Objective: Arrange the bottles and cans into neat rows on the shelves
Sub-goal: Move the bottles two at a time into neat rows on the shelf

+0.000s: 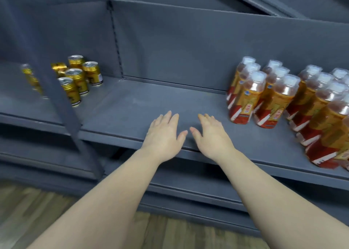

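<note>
Entry 1. Our left hand (pixel 164 135) is palm down above the front part of the shelf. Its fingers are straight and slightly spread, and it holds nothing. We cannot tell whether it touches the surface.

Entry 2. Our right hand (pixel 213 137) is just beside the left in the same flat, loose pose. It also holds nothing, and the two thumbs nearly meet.

Entry 3. The grey shelf (pixel 151 99) has a wide bare stretch in the middle, running from the front lip to the back panel (pixel 188 41). Both hands lie over the front of this stretch.

Entry 4. The gold cans (pixel 79 78) stand upright in a loose cluster at the shelf's left end, near the rear corner. They are well apart from our hands. One gold item among them is too blurred to identify.

Entry 5. The bottles (pixel 264 97) have orange-and-red labels and white caps. They stand at the right end in rows running from back to front, and they continue past the picture's right edge. The nearest one stands near our right hand but apart from it.

Entry 6. A grey upright post (pixel 62 97) crosses in front of the cans. One blurred can (pixel 28 75) shows to the left of it.

Entry 7. Lower shelves (pixel 188 192) jut out beneath our forearms, with wooden flooring (pixel 28 211) below them.
</note>
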A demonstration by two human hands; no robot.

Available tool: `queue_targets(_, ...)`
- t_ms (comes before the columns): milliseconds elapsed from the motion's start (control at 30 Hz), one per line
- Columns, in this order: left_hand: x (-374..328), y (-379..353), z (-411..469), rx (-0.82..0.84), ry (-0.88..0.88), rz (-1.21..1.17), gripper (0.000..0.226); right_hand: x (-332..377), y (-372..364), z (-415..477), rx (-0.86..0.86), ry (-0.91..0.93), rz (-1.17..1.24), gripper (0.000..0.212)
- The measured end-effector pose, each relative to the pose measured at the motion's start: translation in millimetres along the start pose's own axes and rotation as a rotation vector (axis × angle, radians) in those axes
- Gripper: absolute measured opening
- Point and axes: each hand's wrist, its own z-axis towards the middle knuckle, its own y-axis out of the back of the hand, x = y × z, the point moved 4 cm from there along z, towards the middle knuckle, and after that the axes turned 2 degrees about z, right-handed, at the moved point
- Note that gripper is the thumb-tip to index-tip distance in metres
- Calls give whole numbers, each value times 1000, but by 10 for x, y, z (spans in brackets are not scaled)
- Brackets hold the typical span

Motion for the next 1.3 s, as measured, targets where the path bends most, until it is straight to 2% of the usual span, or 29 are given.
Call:
queue_targets(167,868,388,-479,-83,147,40,68,926,-400,-14,76,175,-79,63)
queue_targets(667,2900,1047,-1957,-200,672,86,57,3397,-1652,-190,354,757,-60,58)
queue_targets(900,3661,1342,-2294,-245,928,201,63,4300,-2141,99,456,913,-33,60)
queue_targets(1133,4091,1586,-2457,-266,1098,230,63,4946,-2412,318,527,1027,-50,59)
queue_targets(1300,4456,1683,-2585,-294,1178,164,55,5421,-2654,374,556,1095,-55,57)
